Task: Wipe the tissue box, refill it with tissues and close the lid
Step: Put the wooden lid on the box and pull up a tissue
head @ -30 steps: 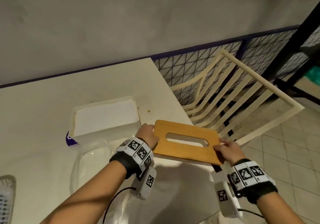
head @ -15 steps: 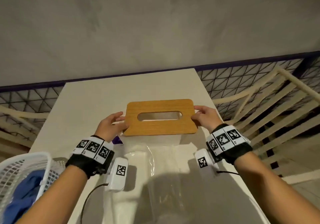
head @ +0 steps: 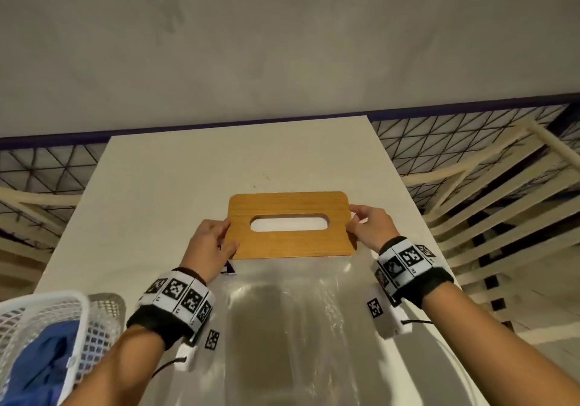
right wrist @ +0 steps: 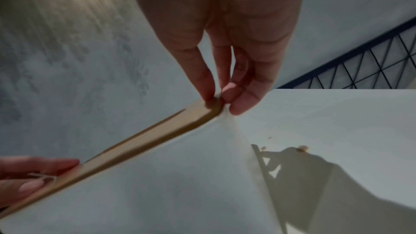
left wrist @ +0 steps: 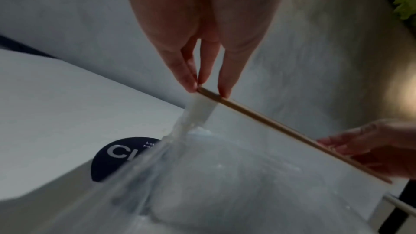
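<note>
Wooden slotted lid (head: 290,225) at frame centre, above the bench (head: 188,167), pinched at both ends by left hand (head: 208,248) and right hand (head: 372,228) fingers. White mesh basket (head: 47,318), lower left, holding blue cloth (head: 40,371).

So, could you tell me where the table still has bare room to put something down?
Bare table runs from the wooden lid to the far edge, and along the left side above the white basket. The near middle is crowded: clear plastic wrapper, left hand and right hand.
</note>
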Demonstrator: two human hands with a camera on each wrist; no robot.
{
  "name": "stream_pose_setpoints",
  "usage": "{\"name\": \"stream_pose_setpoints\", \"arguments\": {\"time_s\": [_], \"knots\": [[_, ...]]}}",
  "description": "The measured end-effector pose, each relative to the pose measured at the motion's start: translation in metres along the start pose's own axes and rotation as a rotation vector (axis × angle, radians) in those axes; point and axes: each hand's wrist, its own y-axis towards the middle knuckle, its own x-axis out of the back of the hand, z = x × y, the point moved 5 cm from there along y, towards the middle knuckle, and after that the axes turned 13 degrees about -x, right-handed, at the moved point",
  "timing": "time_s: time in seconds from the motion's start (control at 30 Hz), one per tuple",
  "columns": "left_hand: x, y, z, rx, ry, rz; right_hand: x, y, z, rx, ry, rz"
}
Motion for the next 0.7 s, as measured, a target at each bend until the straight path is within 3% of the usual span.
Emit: {"name": "stream_pose_setpoints", "arguments": {"time_s": [0.43, 0.7], "knots": [[0.003, 0.002, 0.006, 0.059, 0.023, 0.049, -0.006, 0.004, -0.003, 0.022, -0.016, -0.051], [0.013, -0.003, 0.019, 0.111, 0.002, 0.022, -0.022, 0.002, 0.011, 0.073, -0.076, 0.000]]}}
